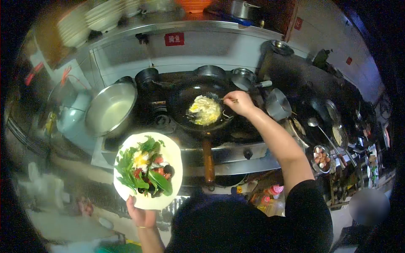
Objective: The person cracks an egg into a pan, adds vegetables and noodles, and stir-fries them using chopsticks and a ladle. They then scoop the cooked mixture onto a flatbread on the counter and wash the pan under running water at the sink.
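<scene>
My left hand (pixel 141 214) holds a white plate (pixel 176 168) from below at its near edge. Green leaves, red pieces, dark pieces and some egg lie on the plate. In a black wok (pixel 181 103) on the stove there is a pale yellow and white egg mixture (pixel 204 110). My right hand (pixel 239 103) is closed around the end of a thin utensil at the wok's right side; the utensil reaches toward the egg. The wok's wooden handle (pixel 208 162) points toward me.
A large metal basin (pixel 131 95) of cloudy liquid stands left of the wok. Pots (pixel 278 104) and a ladle (pixel 313 122) are at the right, with a bowl (pixel 321 159) of eggshells or eggs. Stacked plates (pixel 103 17) line the upper shelf.
</scene>
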Demonstrator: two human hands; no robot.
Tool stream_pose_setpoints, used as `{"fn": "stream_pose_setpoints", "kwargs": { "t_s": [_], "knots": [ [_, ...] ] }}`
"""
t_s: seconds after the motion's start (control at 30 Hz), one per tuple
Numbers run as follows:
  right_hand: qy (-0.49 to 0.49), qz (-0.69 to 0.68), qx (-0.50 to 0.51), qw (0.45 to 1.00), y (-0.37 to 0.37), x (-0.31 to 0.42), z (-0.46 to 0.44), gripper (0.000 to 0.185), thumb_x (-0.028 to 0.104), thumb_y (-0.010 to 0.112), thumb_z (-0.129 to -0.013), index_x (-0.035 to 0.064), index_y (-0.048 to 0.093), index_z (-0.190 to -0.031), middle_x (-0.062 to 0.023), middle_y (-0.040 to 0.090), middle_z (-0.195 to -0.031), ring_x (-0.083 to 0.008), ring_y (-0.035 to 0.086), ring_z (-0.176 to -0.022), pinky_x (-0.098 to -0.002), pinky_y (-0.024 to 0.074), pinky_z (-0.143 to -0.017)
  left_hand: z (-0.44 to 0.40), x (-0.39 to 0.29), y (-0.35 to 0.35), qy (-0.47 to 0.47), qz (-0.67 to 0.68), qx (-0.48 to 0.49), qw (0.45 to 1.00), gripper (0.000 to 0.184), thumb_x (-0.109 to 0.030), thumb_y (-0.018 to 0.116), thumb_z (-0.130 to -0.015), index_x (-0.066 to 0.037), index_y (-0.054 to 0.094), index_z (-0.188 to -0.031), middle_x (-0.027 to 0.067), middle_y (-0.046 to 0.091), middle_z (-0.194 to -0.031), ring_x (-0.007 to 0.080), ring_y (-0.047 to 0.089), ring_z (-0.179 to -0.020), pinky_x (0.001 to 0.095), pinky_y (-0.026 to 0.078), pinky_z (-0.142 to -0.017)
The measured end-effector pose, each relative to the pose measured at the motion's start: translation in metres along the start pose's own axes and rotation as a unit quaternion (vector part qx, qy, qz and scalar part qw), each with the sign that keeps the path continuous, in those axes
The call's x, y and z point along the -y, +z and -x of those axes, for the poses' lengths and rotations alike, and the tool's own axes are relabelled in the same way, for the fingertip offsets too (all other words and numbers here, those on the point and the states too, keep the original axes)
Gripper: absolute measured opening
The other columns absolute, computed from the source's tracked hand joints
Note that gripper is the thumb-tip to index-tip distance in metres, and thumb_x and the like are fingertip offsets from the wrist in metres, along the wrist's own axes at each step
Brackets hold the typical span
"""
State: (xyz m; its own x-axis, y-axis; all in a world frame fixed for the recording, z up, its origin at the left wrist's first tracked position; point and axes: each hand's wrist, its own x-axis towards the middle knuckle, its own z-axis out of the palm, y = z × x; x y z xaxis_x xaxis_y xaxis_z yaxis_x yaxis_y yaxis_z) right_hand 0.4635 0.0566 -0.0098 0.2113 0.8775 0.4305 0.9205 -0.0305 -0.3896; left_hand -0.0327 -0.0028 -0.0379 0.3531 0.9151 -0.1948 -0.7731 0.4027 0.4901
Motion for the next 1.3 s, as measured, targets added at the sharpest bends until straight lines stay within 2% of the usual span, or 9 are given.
{"fn": "stream_pose_setpoints", "kwargs": {
  "t_s": [0.07,0.2,0.27,0.43,0.63,0.77,1.0,1.13,1.3],
  "knots": [
    [0.049,-0.102,0.065,0.991,0.023,0.01,0.005,0.021,0.025,0.062,-0.078,0.0075,0.069,-0.088,-0.0117,0.068,-0.086,-0.0257,0.066,-0.08,-0.0346,0.0516,-0.073,0.002,-0.002,-0.001,-0.006,0.006,0.006,1.0,0.052,-0.035,0.048,-0.087,-0.007,0.042,-0.131,0.0103,0.05,-0.129,0.0295,0.049,-0.116,0.0473,0.035,-0.102],
    [0.03,-0.22,-0.062,0.973,0.04,0.066,0.01,0.014,0.016,0.063,-0.08,0.0068,0.069,-0.089,-0.0104,0.068,-0.086,-0.0199,0.065,-0.081,-0.0303,0.0506,-0.075,0.001,-0.002,-0.004,-0.012,0.015,0.021,1.0,0.053,-0.033,0.049,-0.087,-0.007,0.041,-0.132,0.0099,0.05,-0.129,0.0281,0.047,-0.117,0.0465,0.035,-0.102],
    [-0.013,-0.281,0.028,0.959,0.051,0.082,0.013,0.016,0.018,0.064,-0.078,0.0075,0.069,-0.09,-0.0107,0.067,-0.087,-0.0216,0.065,-0.081,-0.0315,0.0506,-0.075,-0.003,-0.004,-0.007,-0.005,0.003,0.018,1.0,0.055,-0.032,0.051,-0.084,-0.007,0.041,-0.132,0.0099,0.049,-0.128,0.0279,0.046,-0.116,0.0459,0.033,-0.103],
    [0.007,-0.02,-0.026,0.999,0.046,0.054,0.004,0.016,0.017,0.064,-0.078,0.0067,0.068,-0.088,-0.0132,0.064,-0.086,-0.0286,0.063,-0.077,-0.0363,0.0501,-0.07,-0.004,-0.007,-0.01,-0.022,0.04,0.012,0.999,0.053,-0.029,0.051,-0.085,-0.005,0.041,-0.131,0.0108,0.049,-0.129,0.0276,0.046,-0.118,0.0455,0.033,-0.103],
    [-0.028,-0.13,0.082,0.988,0.015,0.07,0.039,0.017,0.022,0.062,-0.08,0.0086,0.069,-0.088,-0.0127,0.067,-0.084,-0.0241,0.066,-0.077,-0.032,0.0509,-0.071,-0.002,-0.009,-0.01,-0.032,0.043,0.017,0.998,0.053,-0.027,0.051,-0.085,-0.005,0.04,-0.132,0.0123,0.049,-0.129,0.0285,0.047,-0.118,0.0469,0.035,-0.103],
    [0.073,-0.2,-0.035,0.977,0.007,0.043,0.047,0.016,0.017,0.062,-0.082,0.004,0.068,-0.089,-0.0087,0.068,-0.081,-0.0165,0.064,-0.075,-0.0291,0.0503,-0.069,-0.013,-0.009,-0.017,-0.047,0.025,0.012,0.999,0.05,-0.021,0.053,-0.083,-0.005,0.043,-0.129,0.0119,0.052,-0.124,0.0272,0.049,-0.116,0.0468,0.037,-0.102],
    [0.08,-0.322,-0.139,0.933,-0.051,0.164,0.087,0.016,0.011,0.055,-0.087,0.0016,0.065,-0.096,-0.0055,0.065,-0.09,-0.0098,0.06,-0.078,-0.0239,0.0484,-0.07,-0.034,0.001,0.02,-0.077,0.011,0.046,0.996,0.045,-0.019,0.056,-0.085,-0.005,0.046,-0.127,0.0093,0.057,-0.119,0.0239,0.054,-0.111,0.0387,0.042,-0.098],
    [-0.115,-0.294,-0.136,0.939,-0.034,0.223,0.117,0.012,0.001,0.062,-0.077,0.0035,0.065,-0.088,-0.0083,0.063,-0.081,-0.0194,0.061,-0.074,-0.0292,0.0496,-0.068,-0.07,0.018,0.034,-0.146,-0.012,0.057,0.988,0.035,-0.022,0.057,-0.086,-0.007,0.053,-0.117,0.009,0.06,-0.114,0.0233,0.06,-0.1,0.0379,0.053,-0.079],
    [-0.19,-0.245,-0.064,0.949,0.001,0.248,0.115,0.019,0.011,0.063,-0.08,0.0053,0.066,-0.097,-0.0107,0.064,-0.087,-0.0273,0.063,-0.077,-0.035,0.0502,-0.067,-0.106,0.024,0.03,-0.195,-0.064,0.042,0.978,0.026,-0.024,0.059,-0.085,-0.007,0.055,-0.105,0.0074,0.061,-0.102,0.019,0.06,-0.092,0.0292,0.053,-0.068]
  ]
}}
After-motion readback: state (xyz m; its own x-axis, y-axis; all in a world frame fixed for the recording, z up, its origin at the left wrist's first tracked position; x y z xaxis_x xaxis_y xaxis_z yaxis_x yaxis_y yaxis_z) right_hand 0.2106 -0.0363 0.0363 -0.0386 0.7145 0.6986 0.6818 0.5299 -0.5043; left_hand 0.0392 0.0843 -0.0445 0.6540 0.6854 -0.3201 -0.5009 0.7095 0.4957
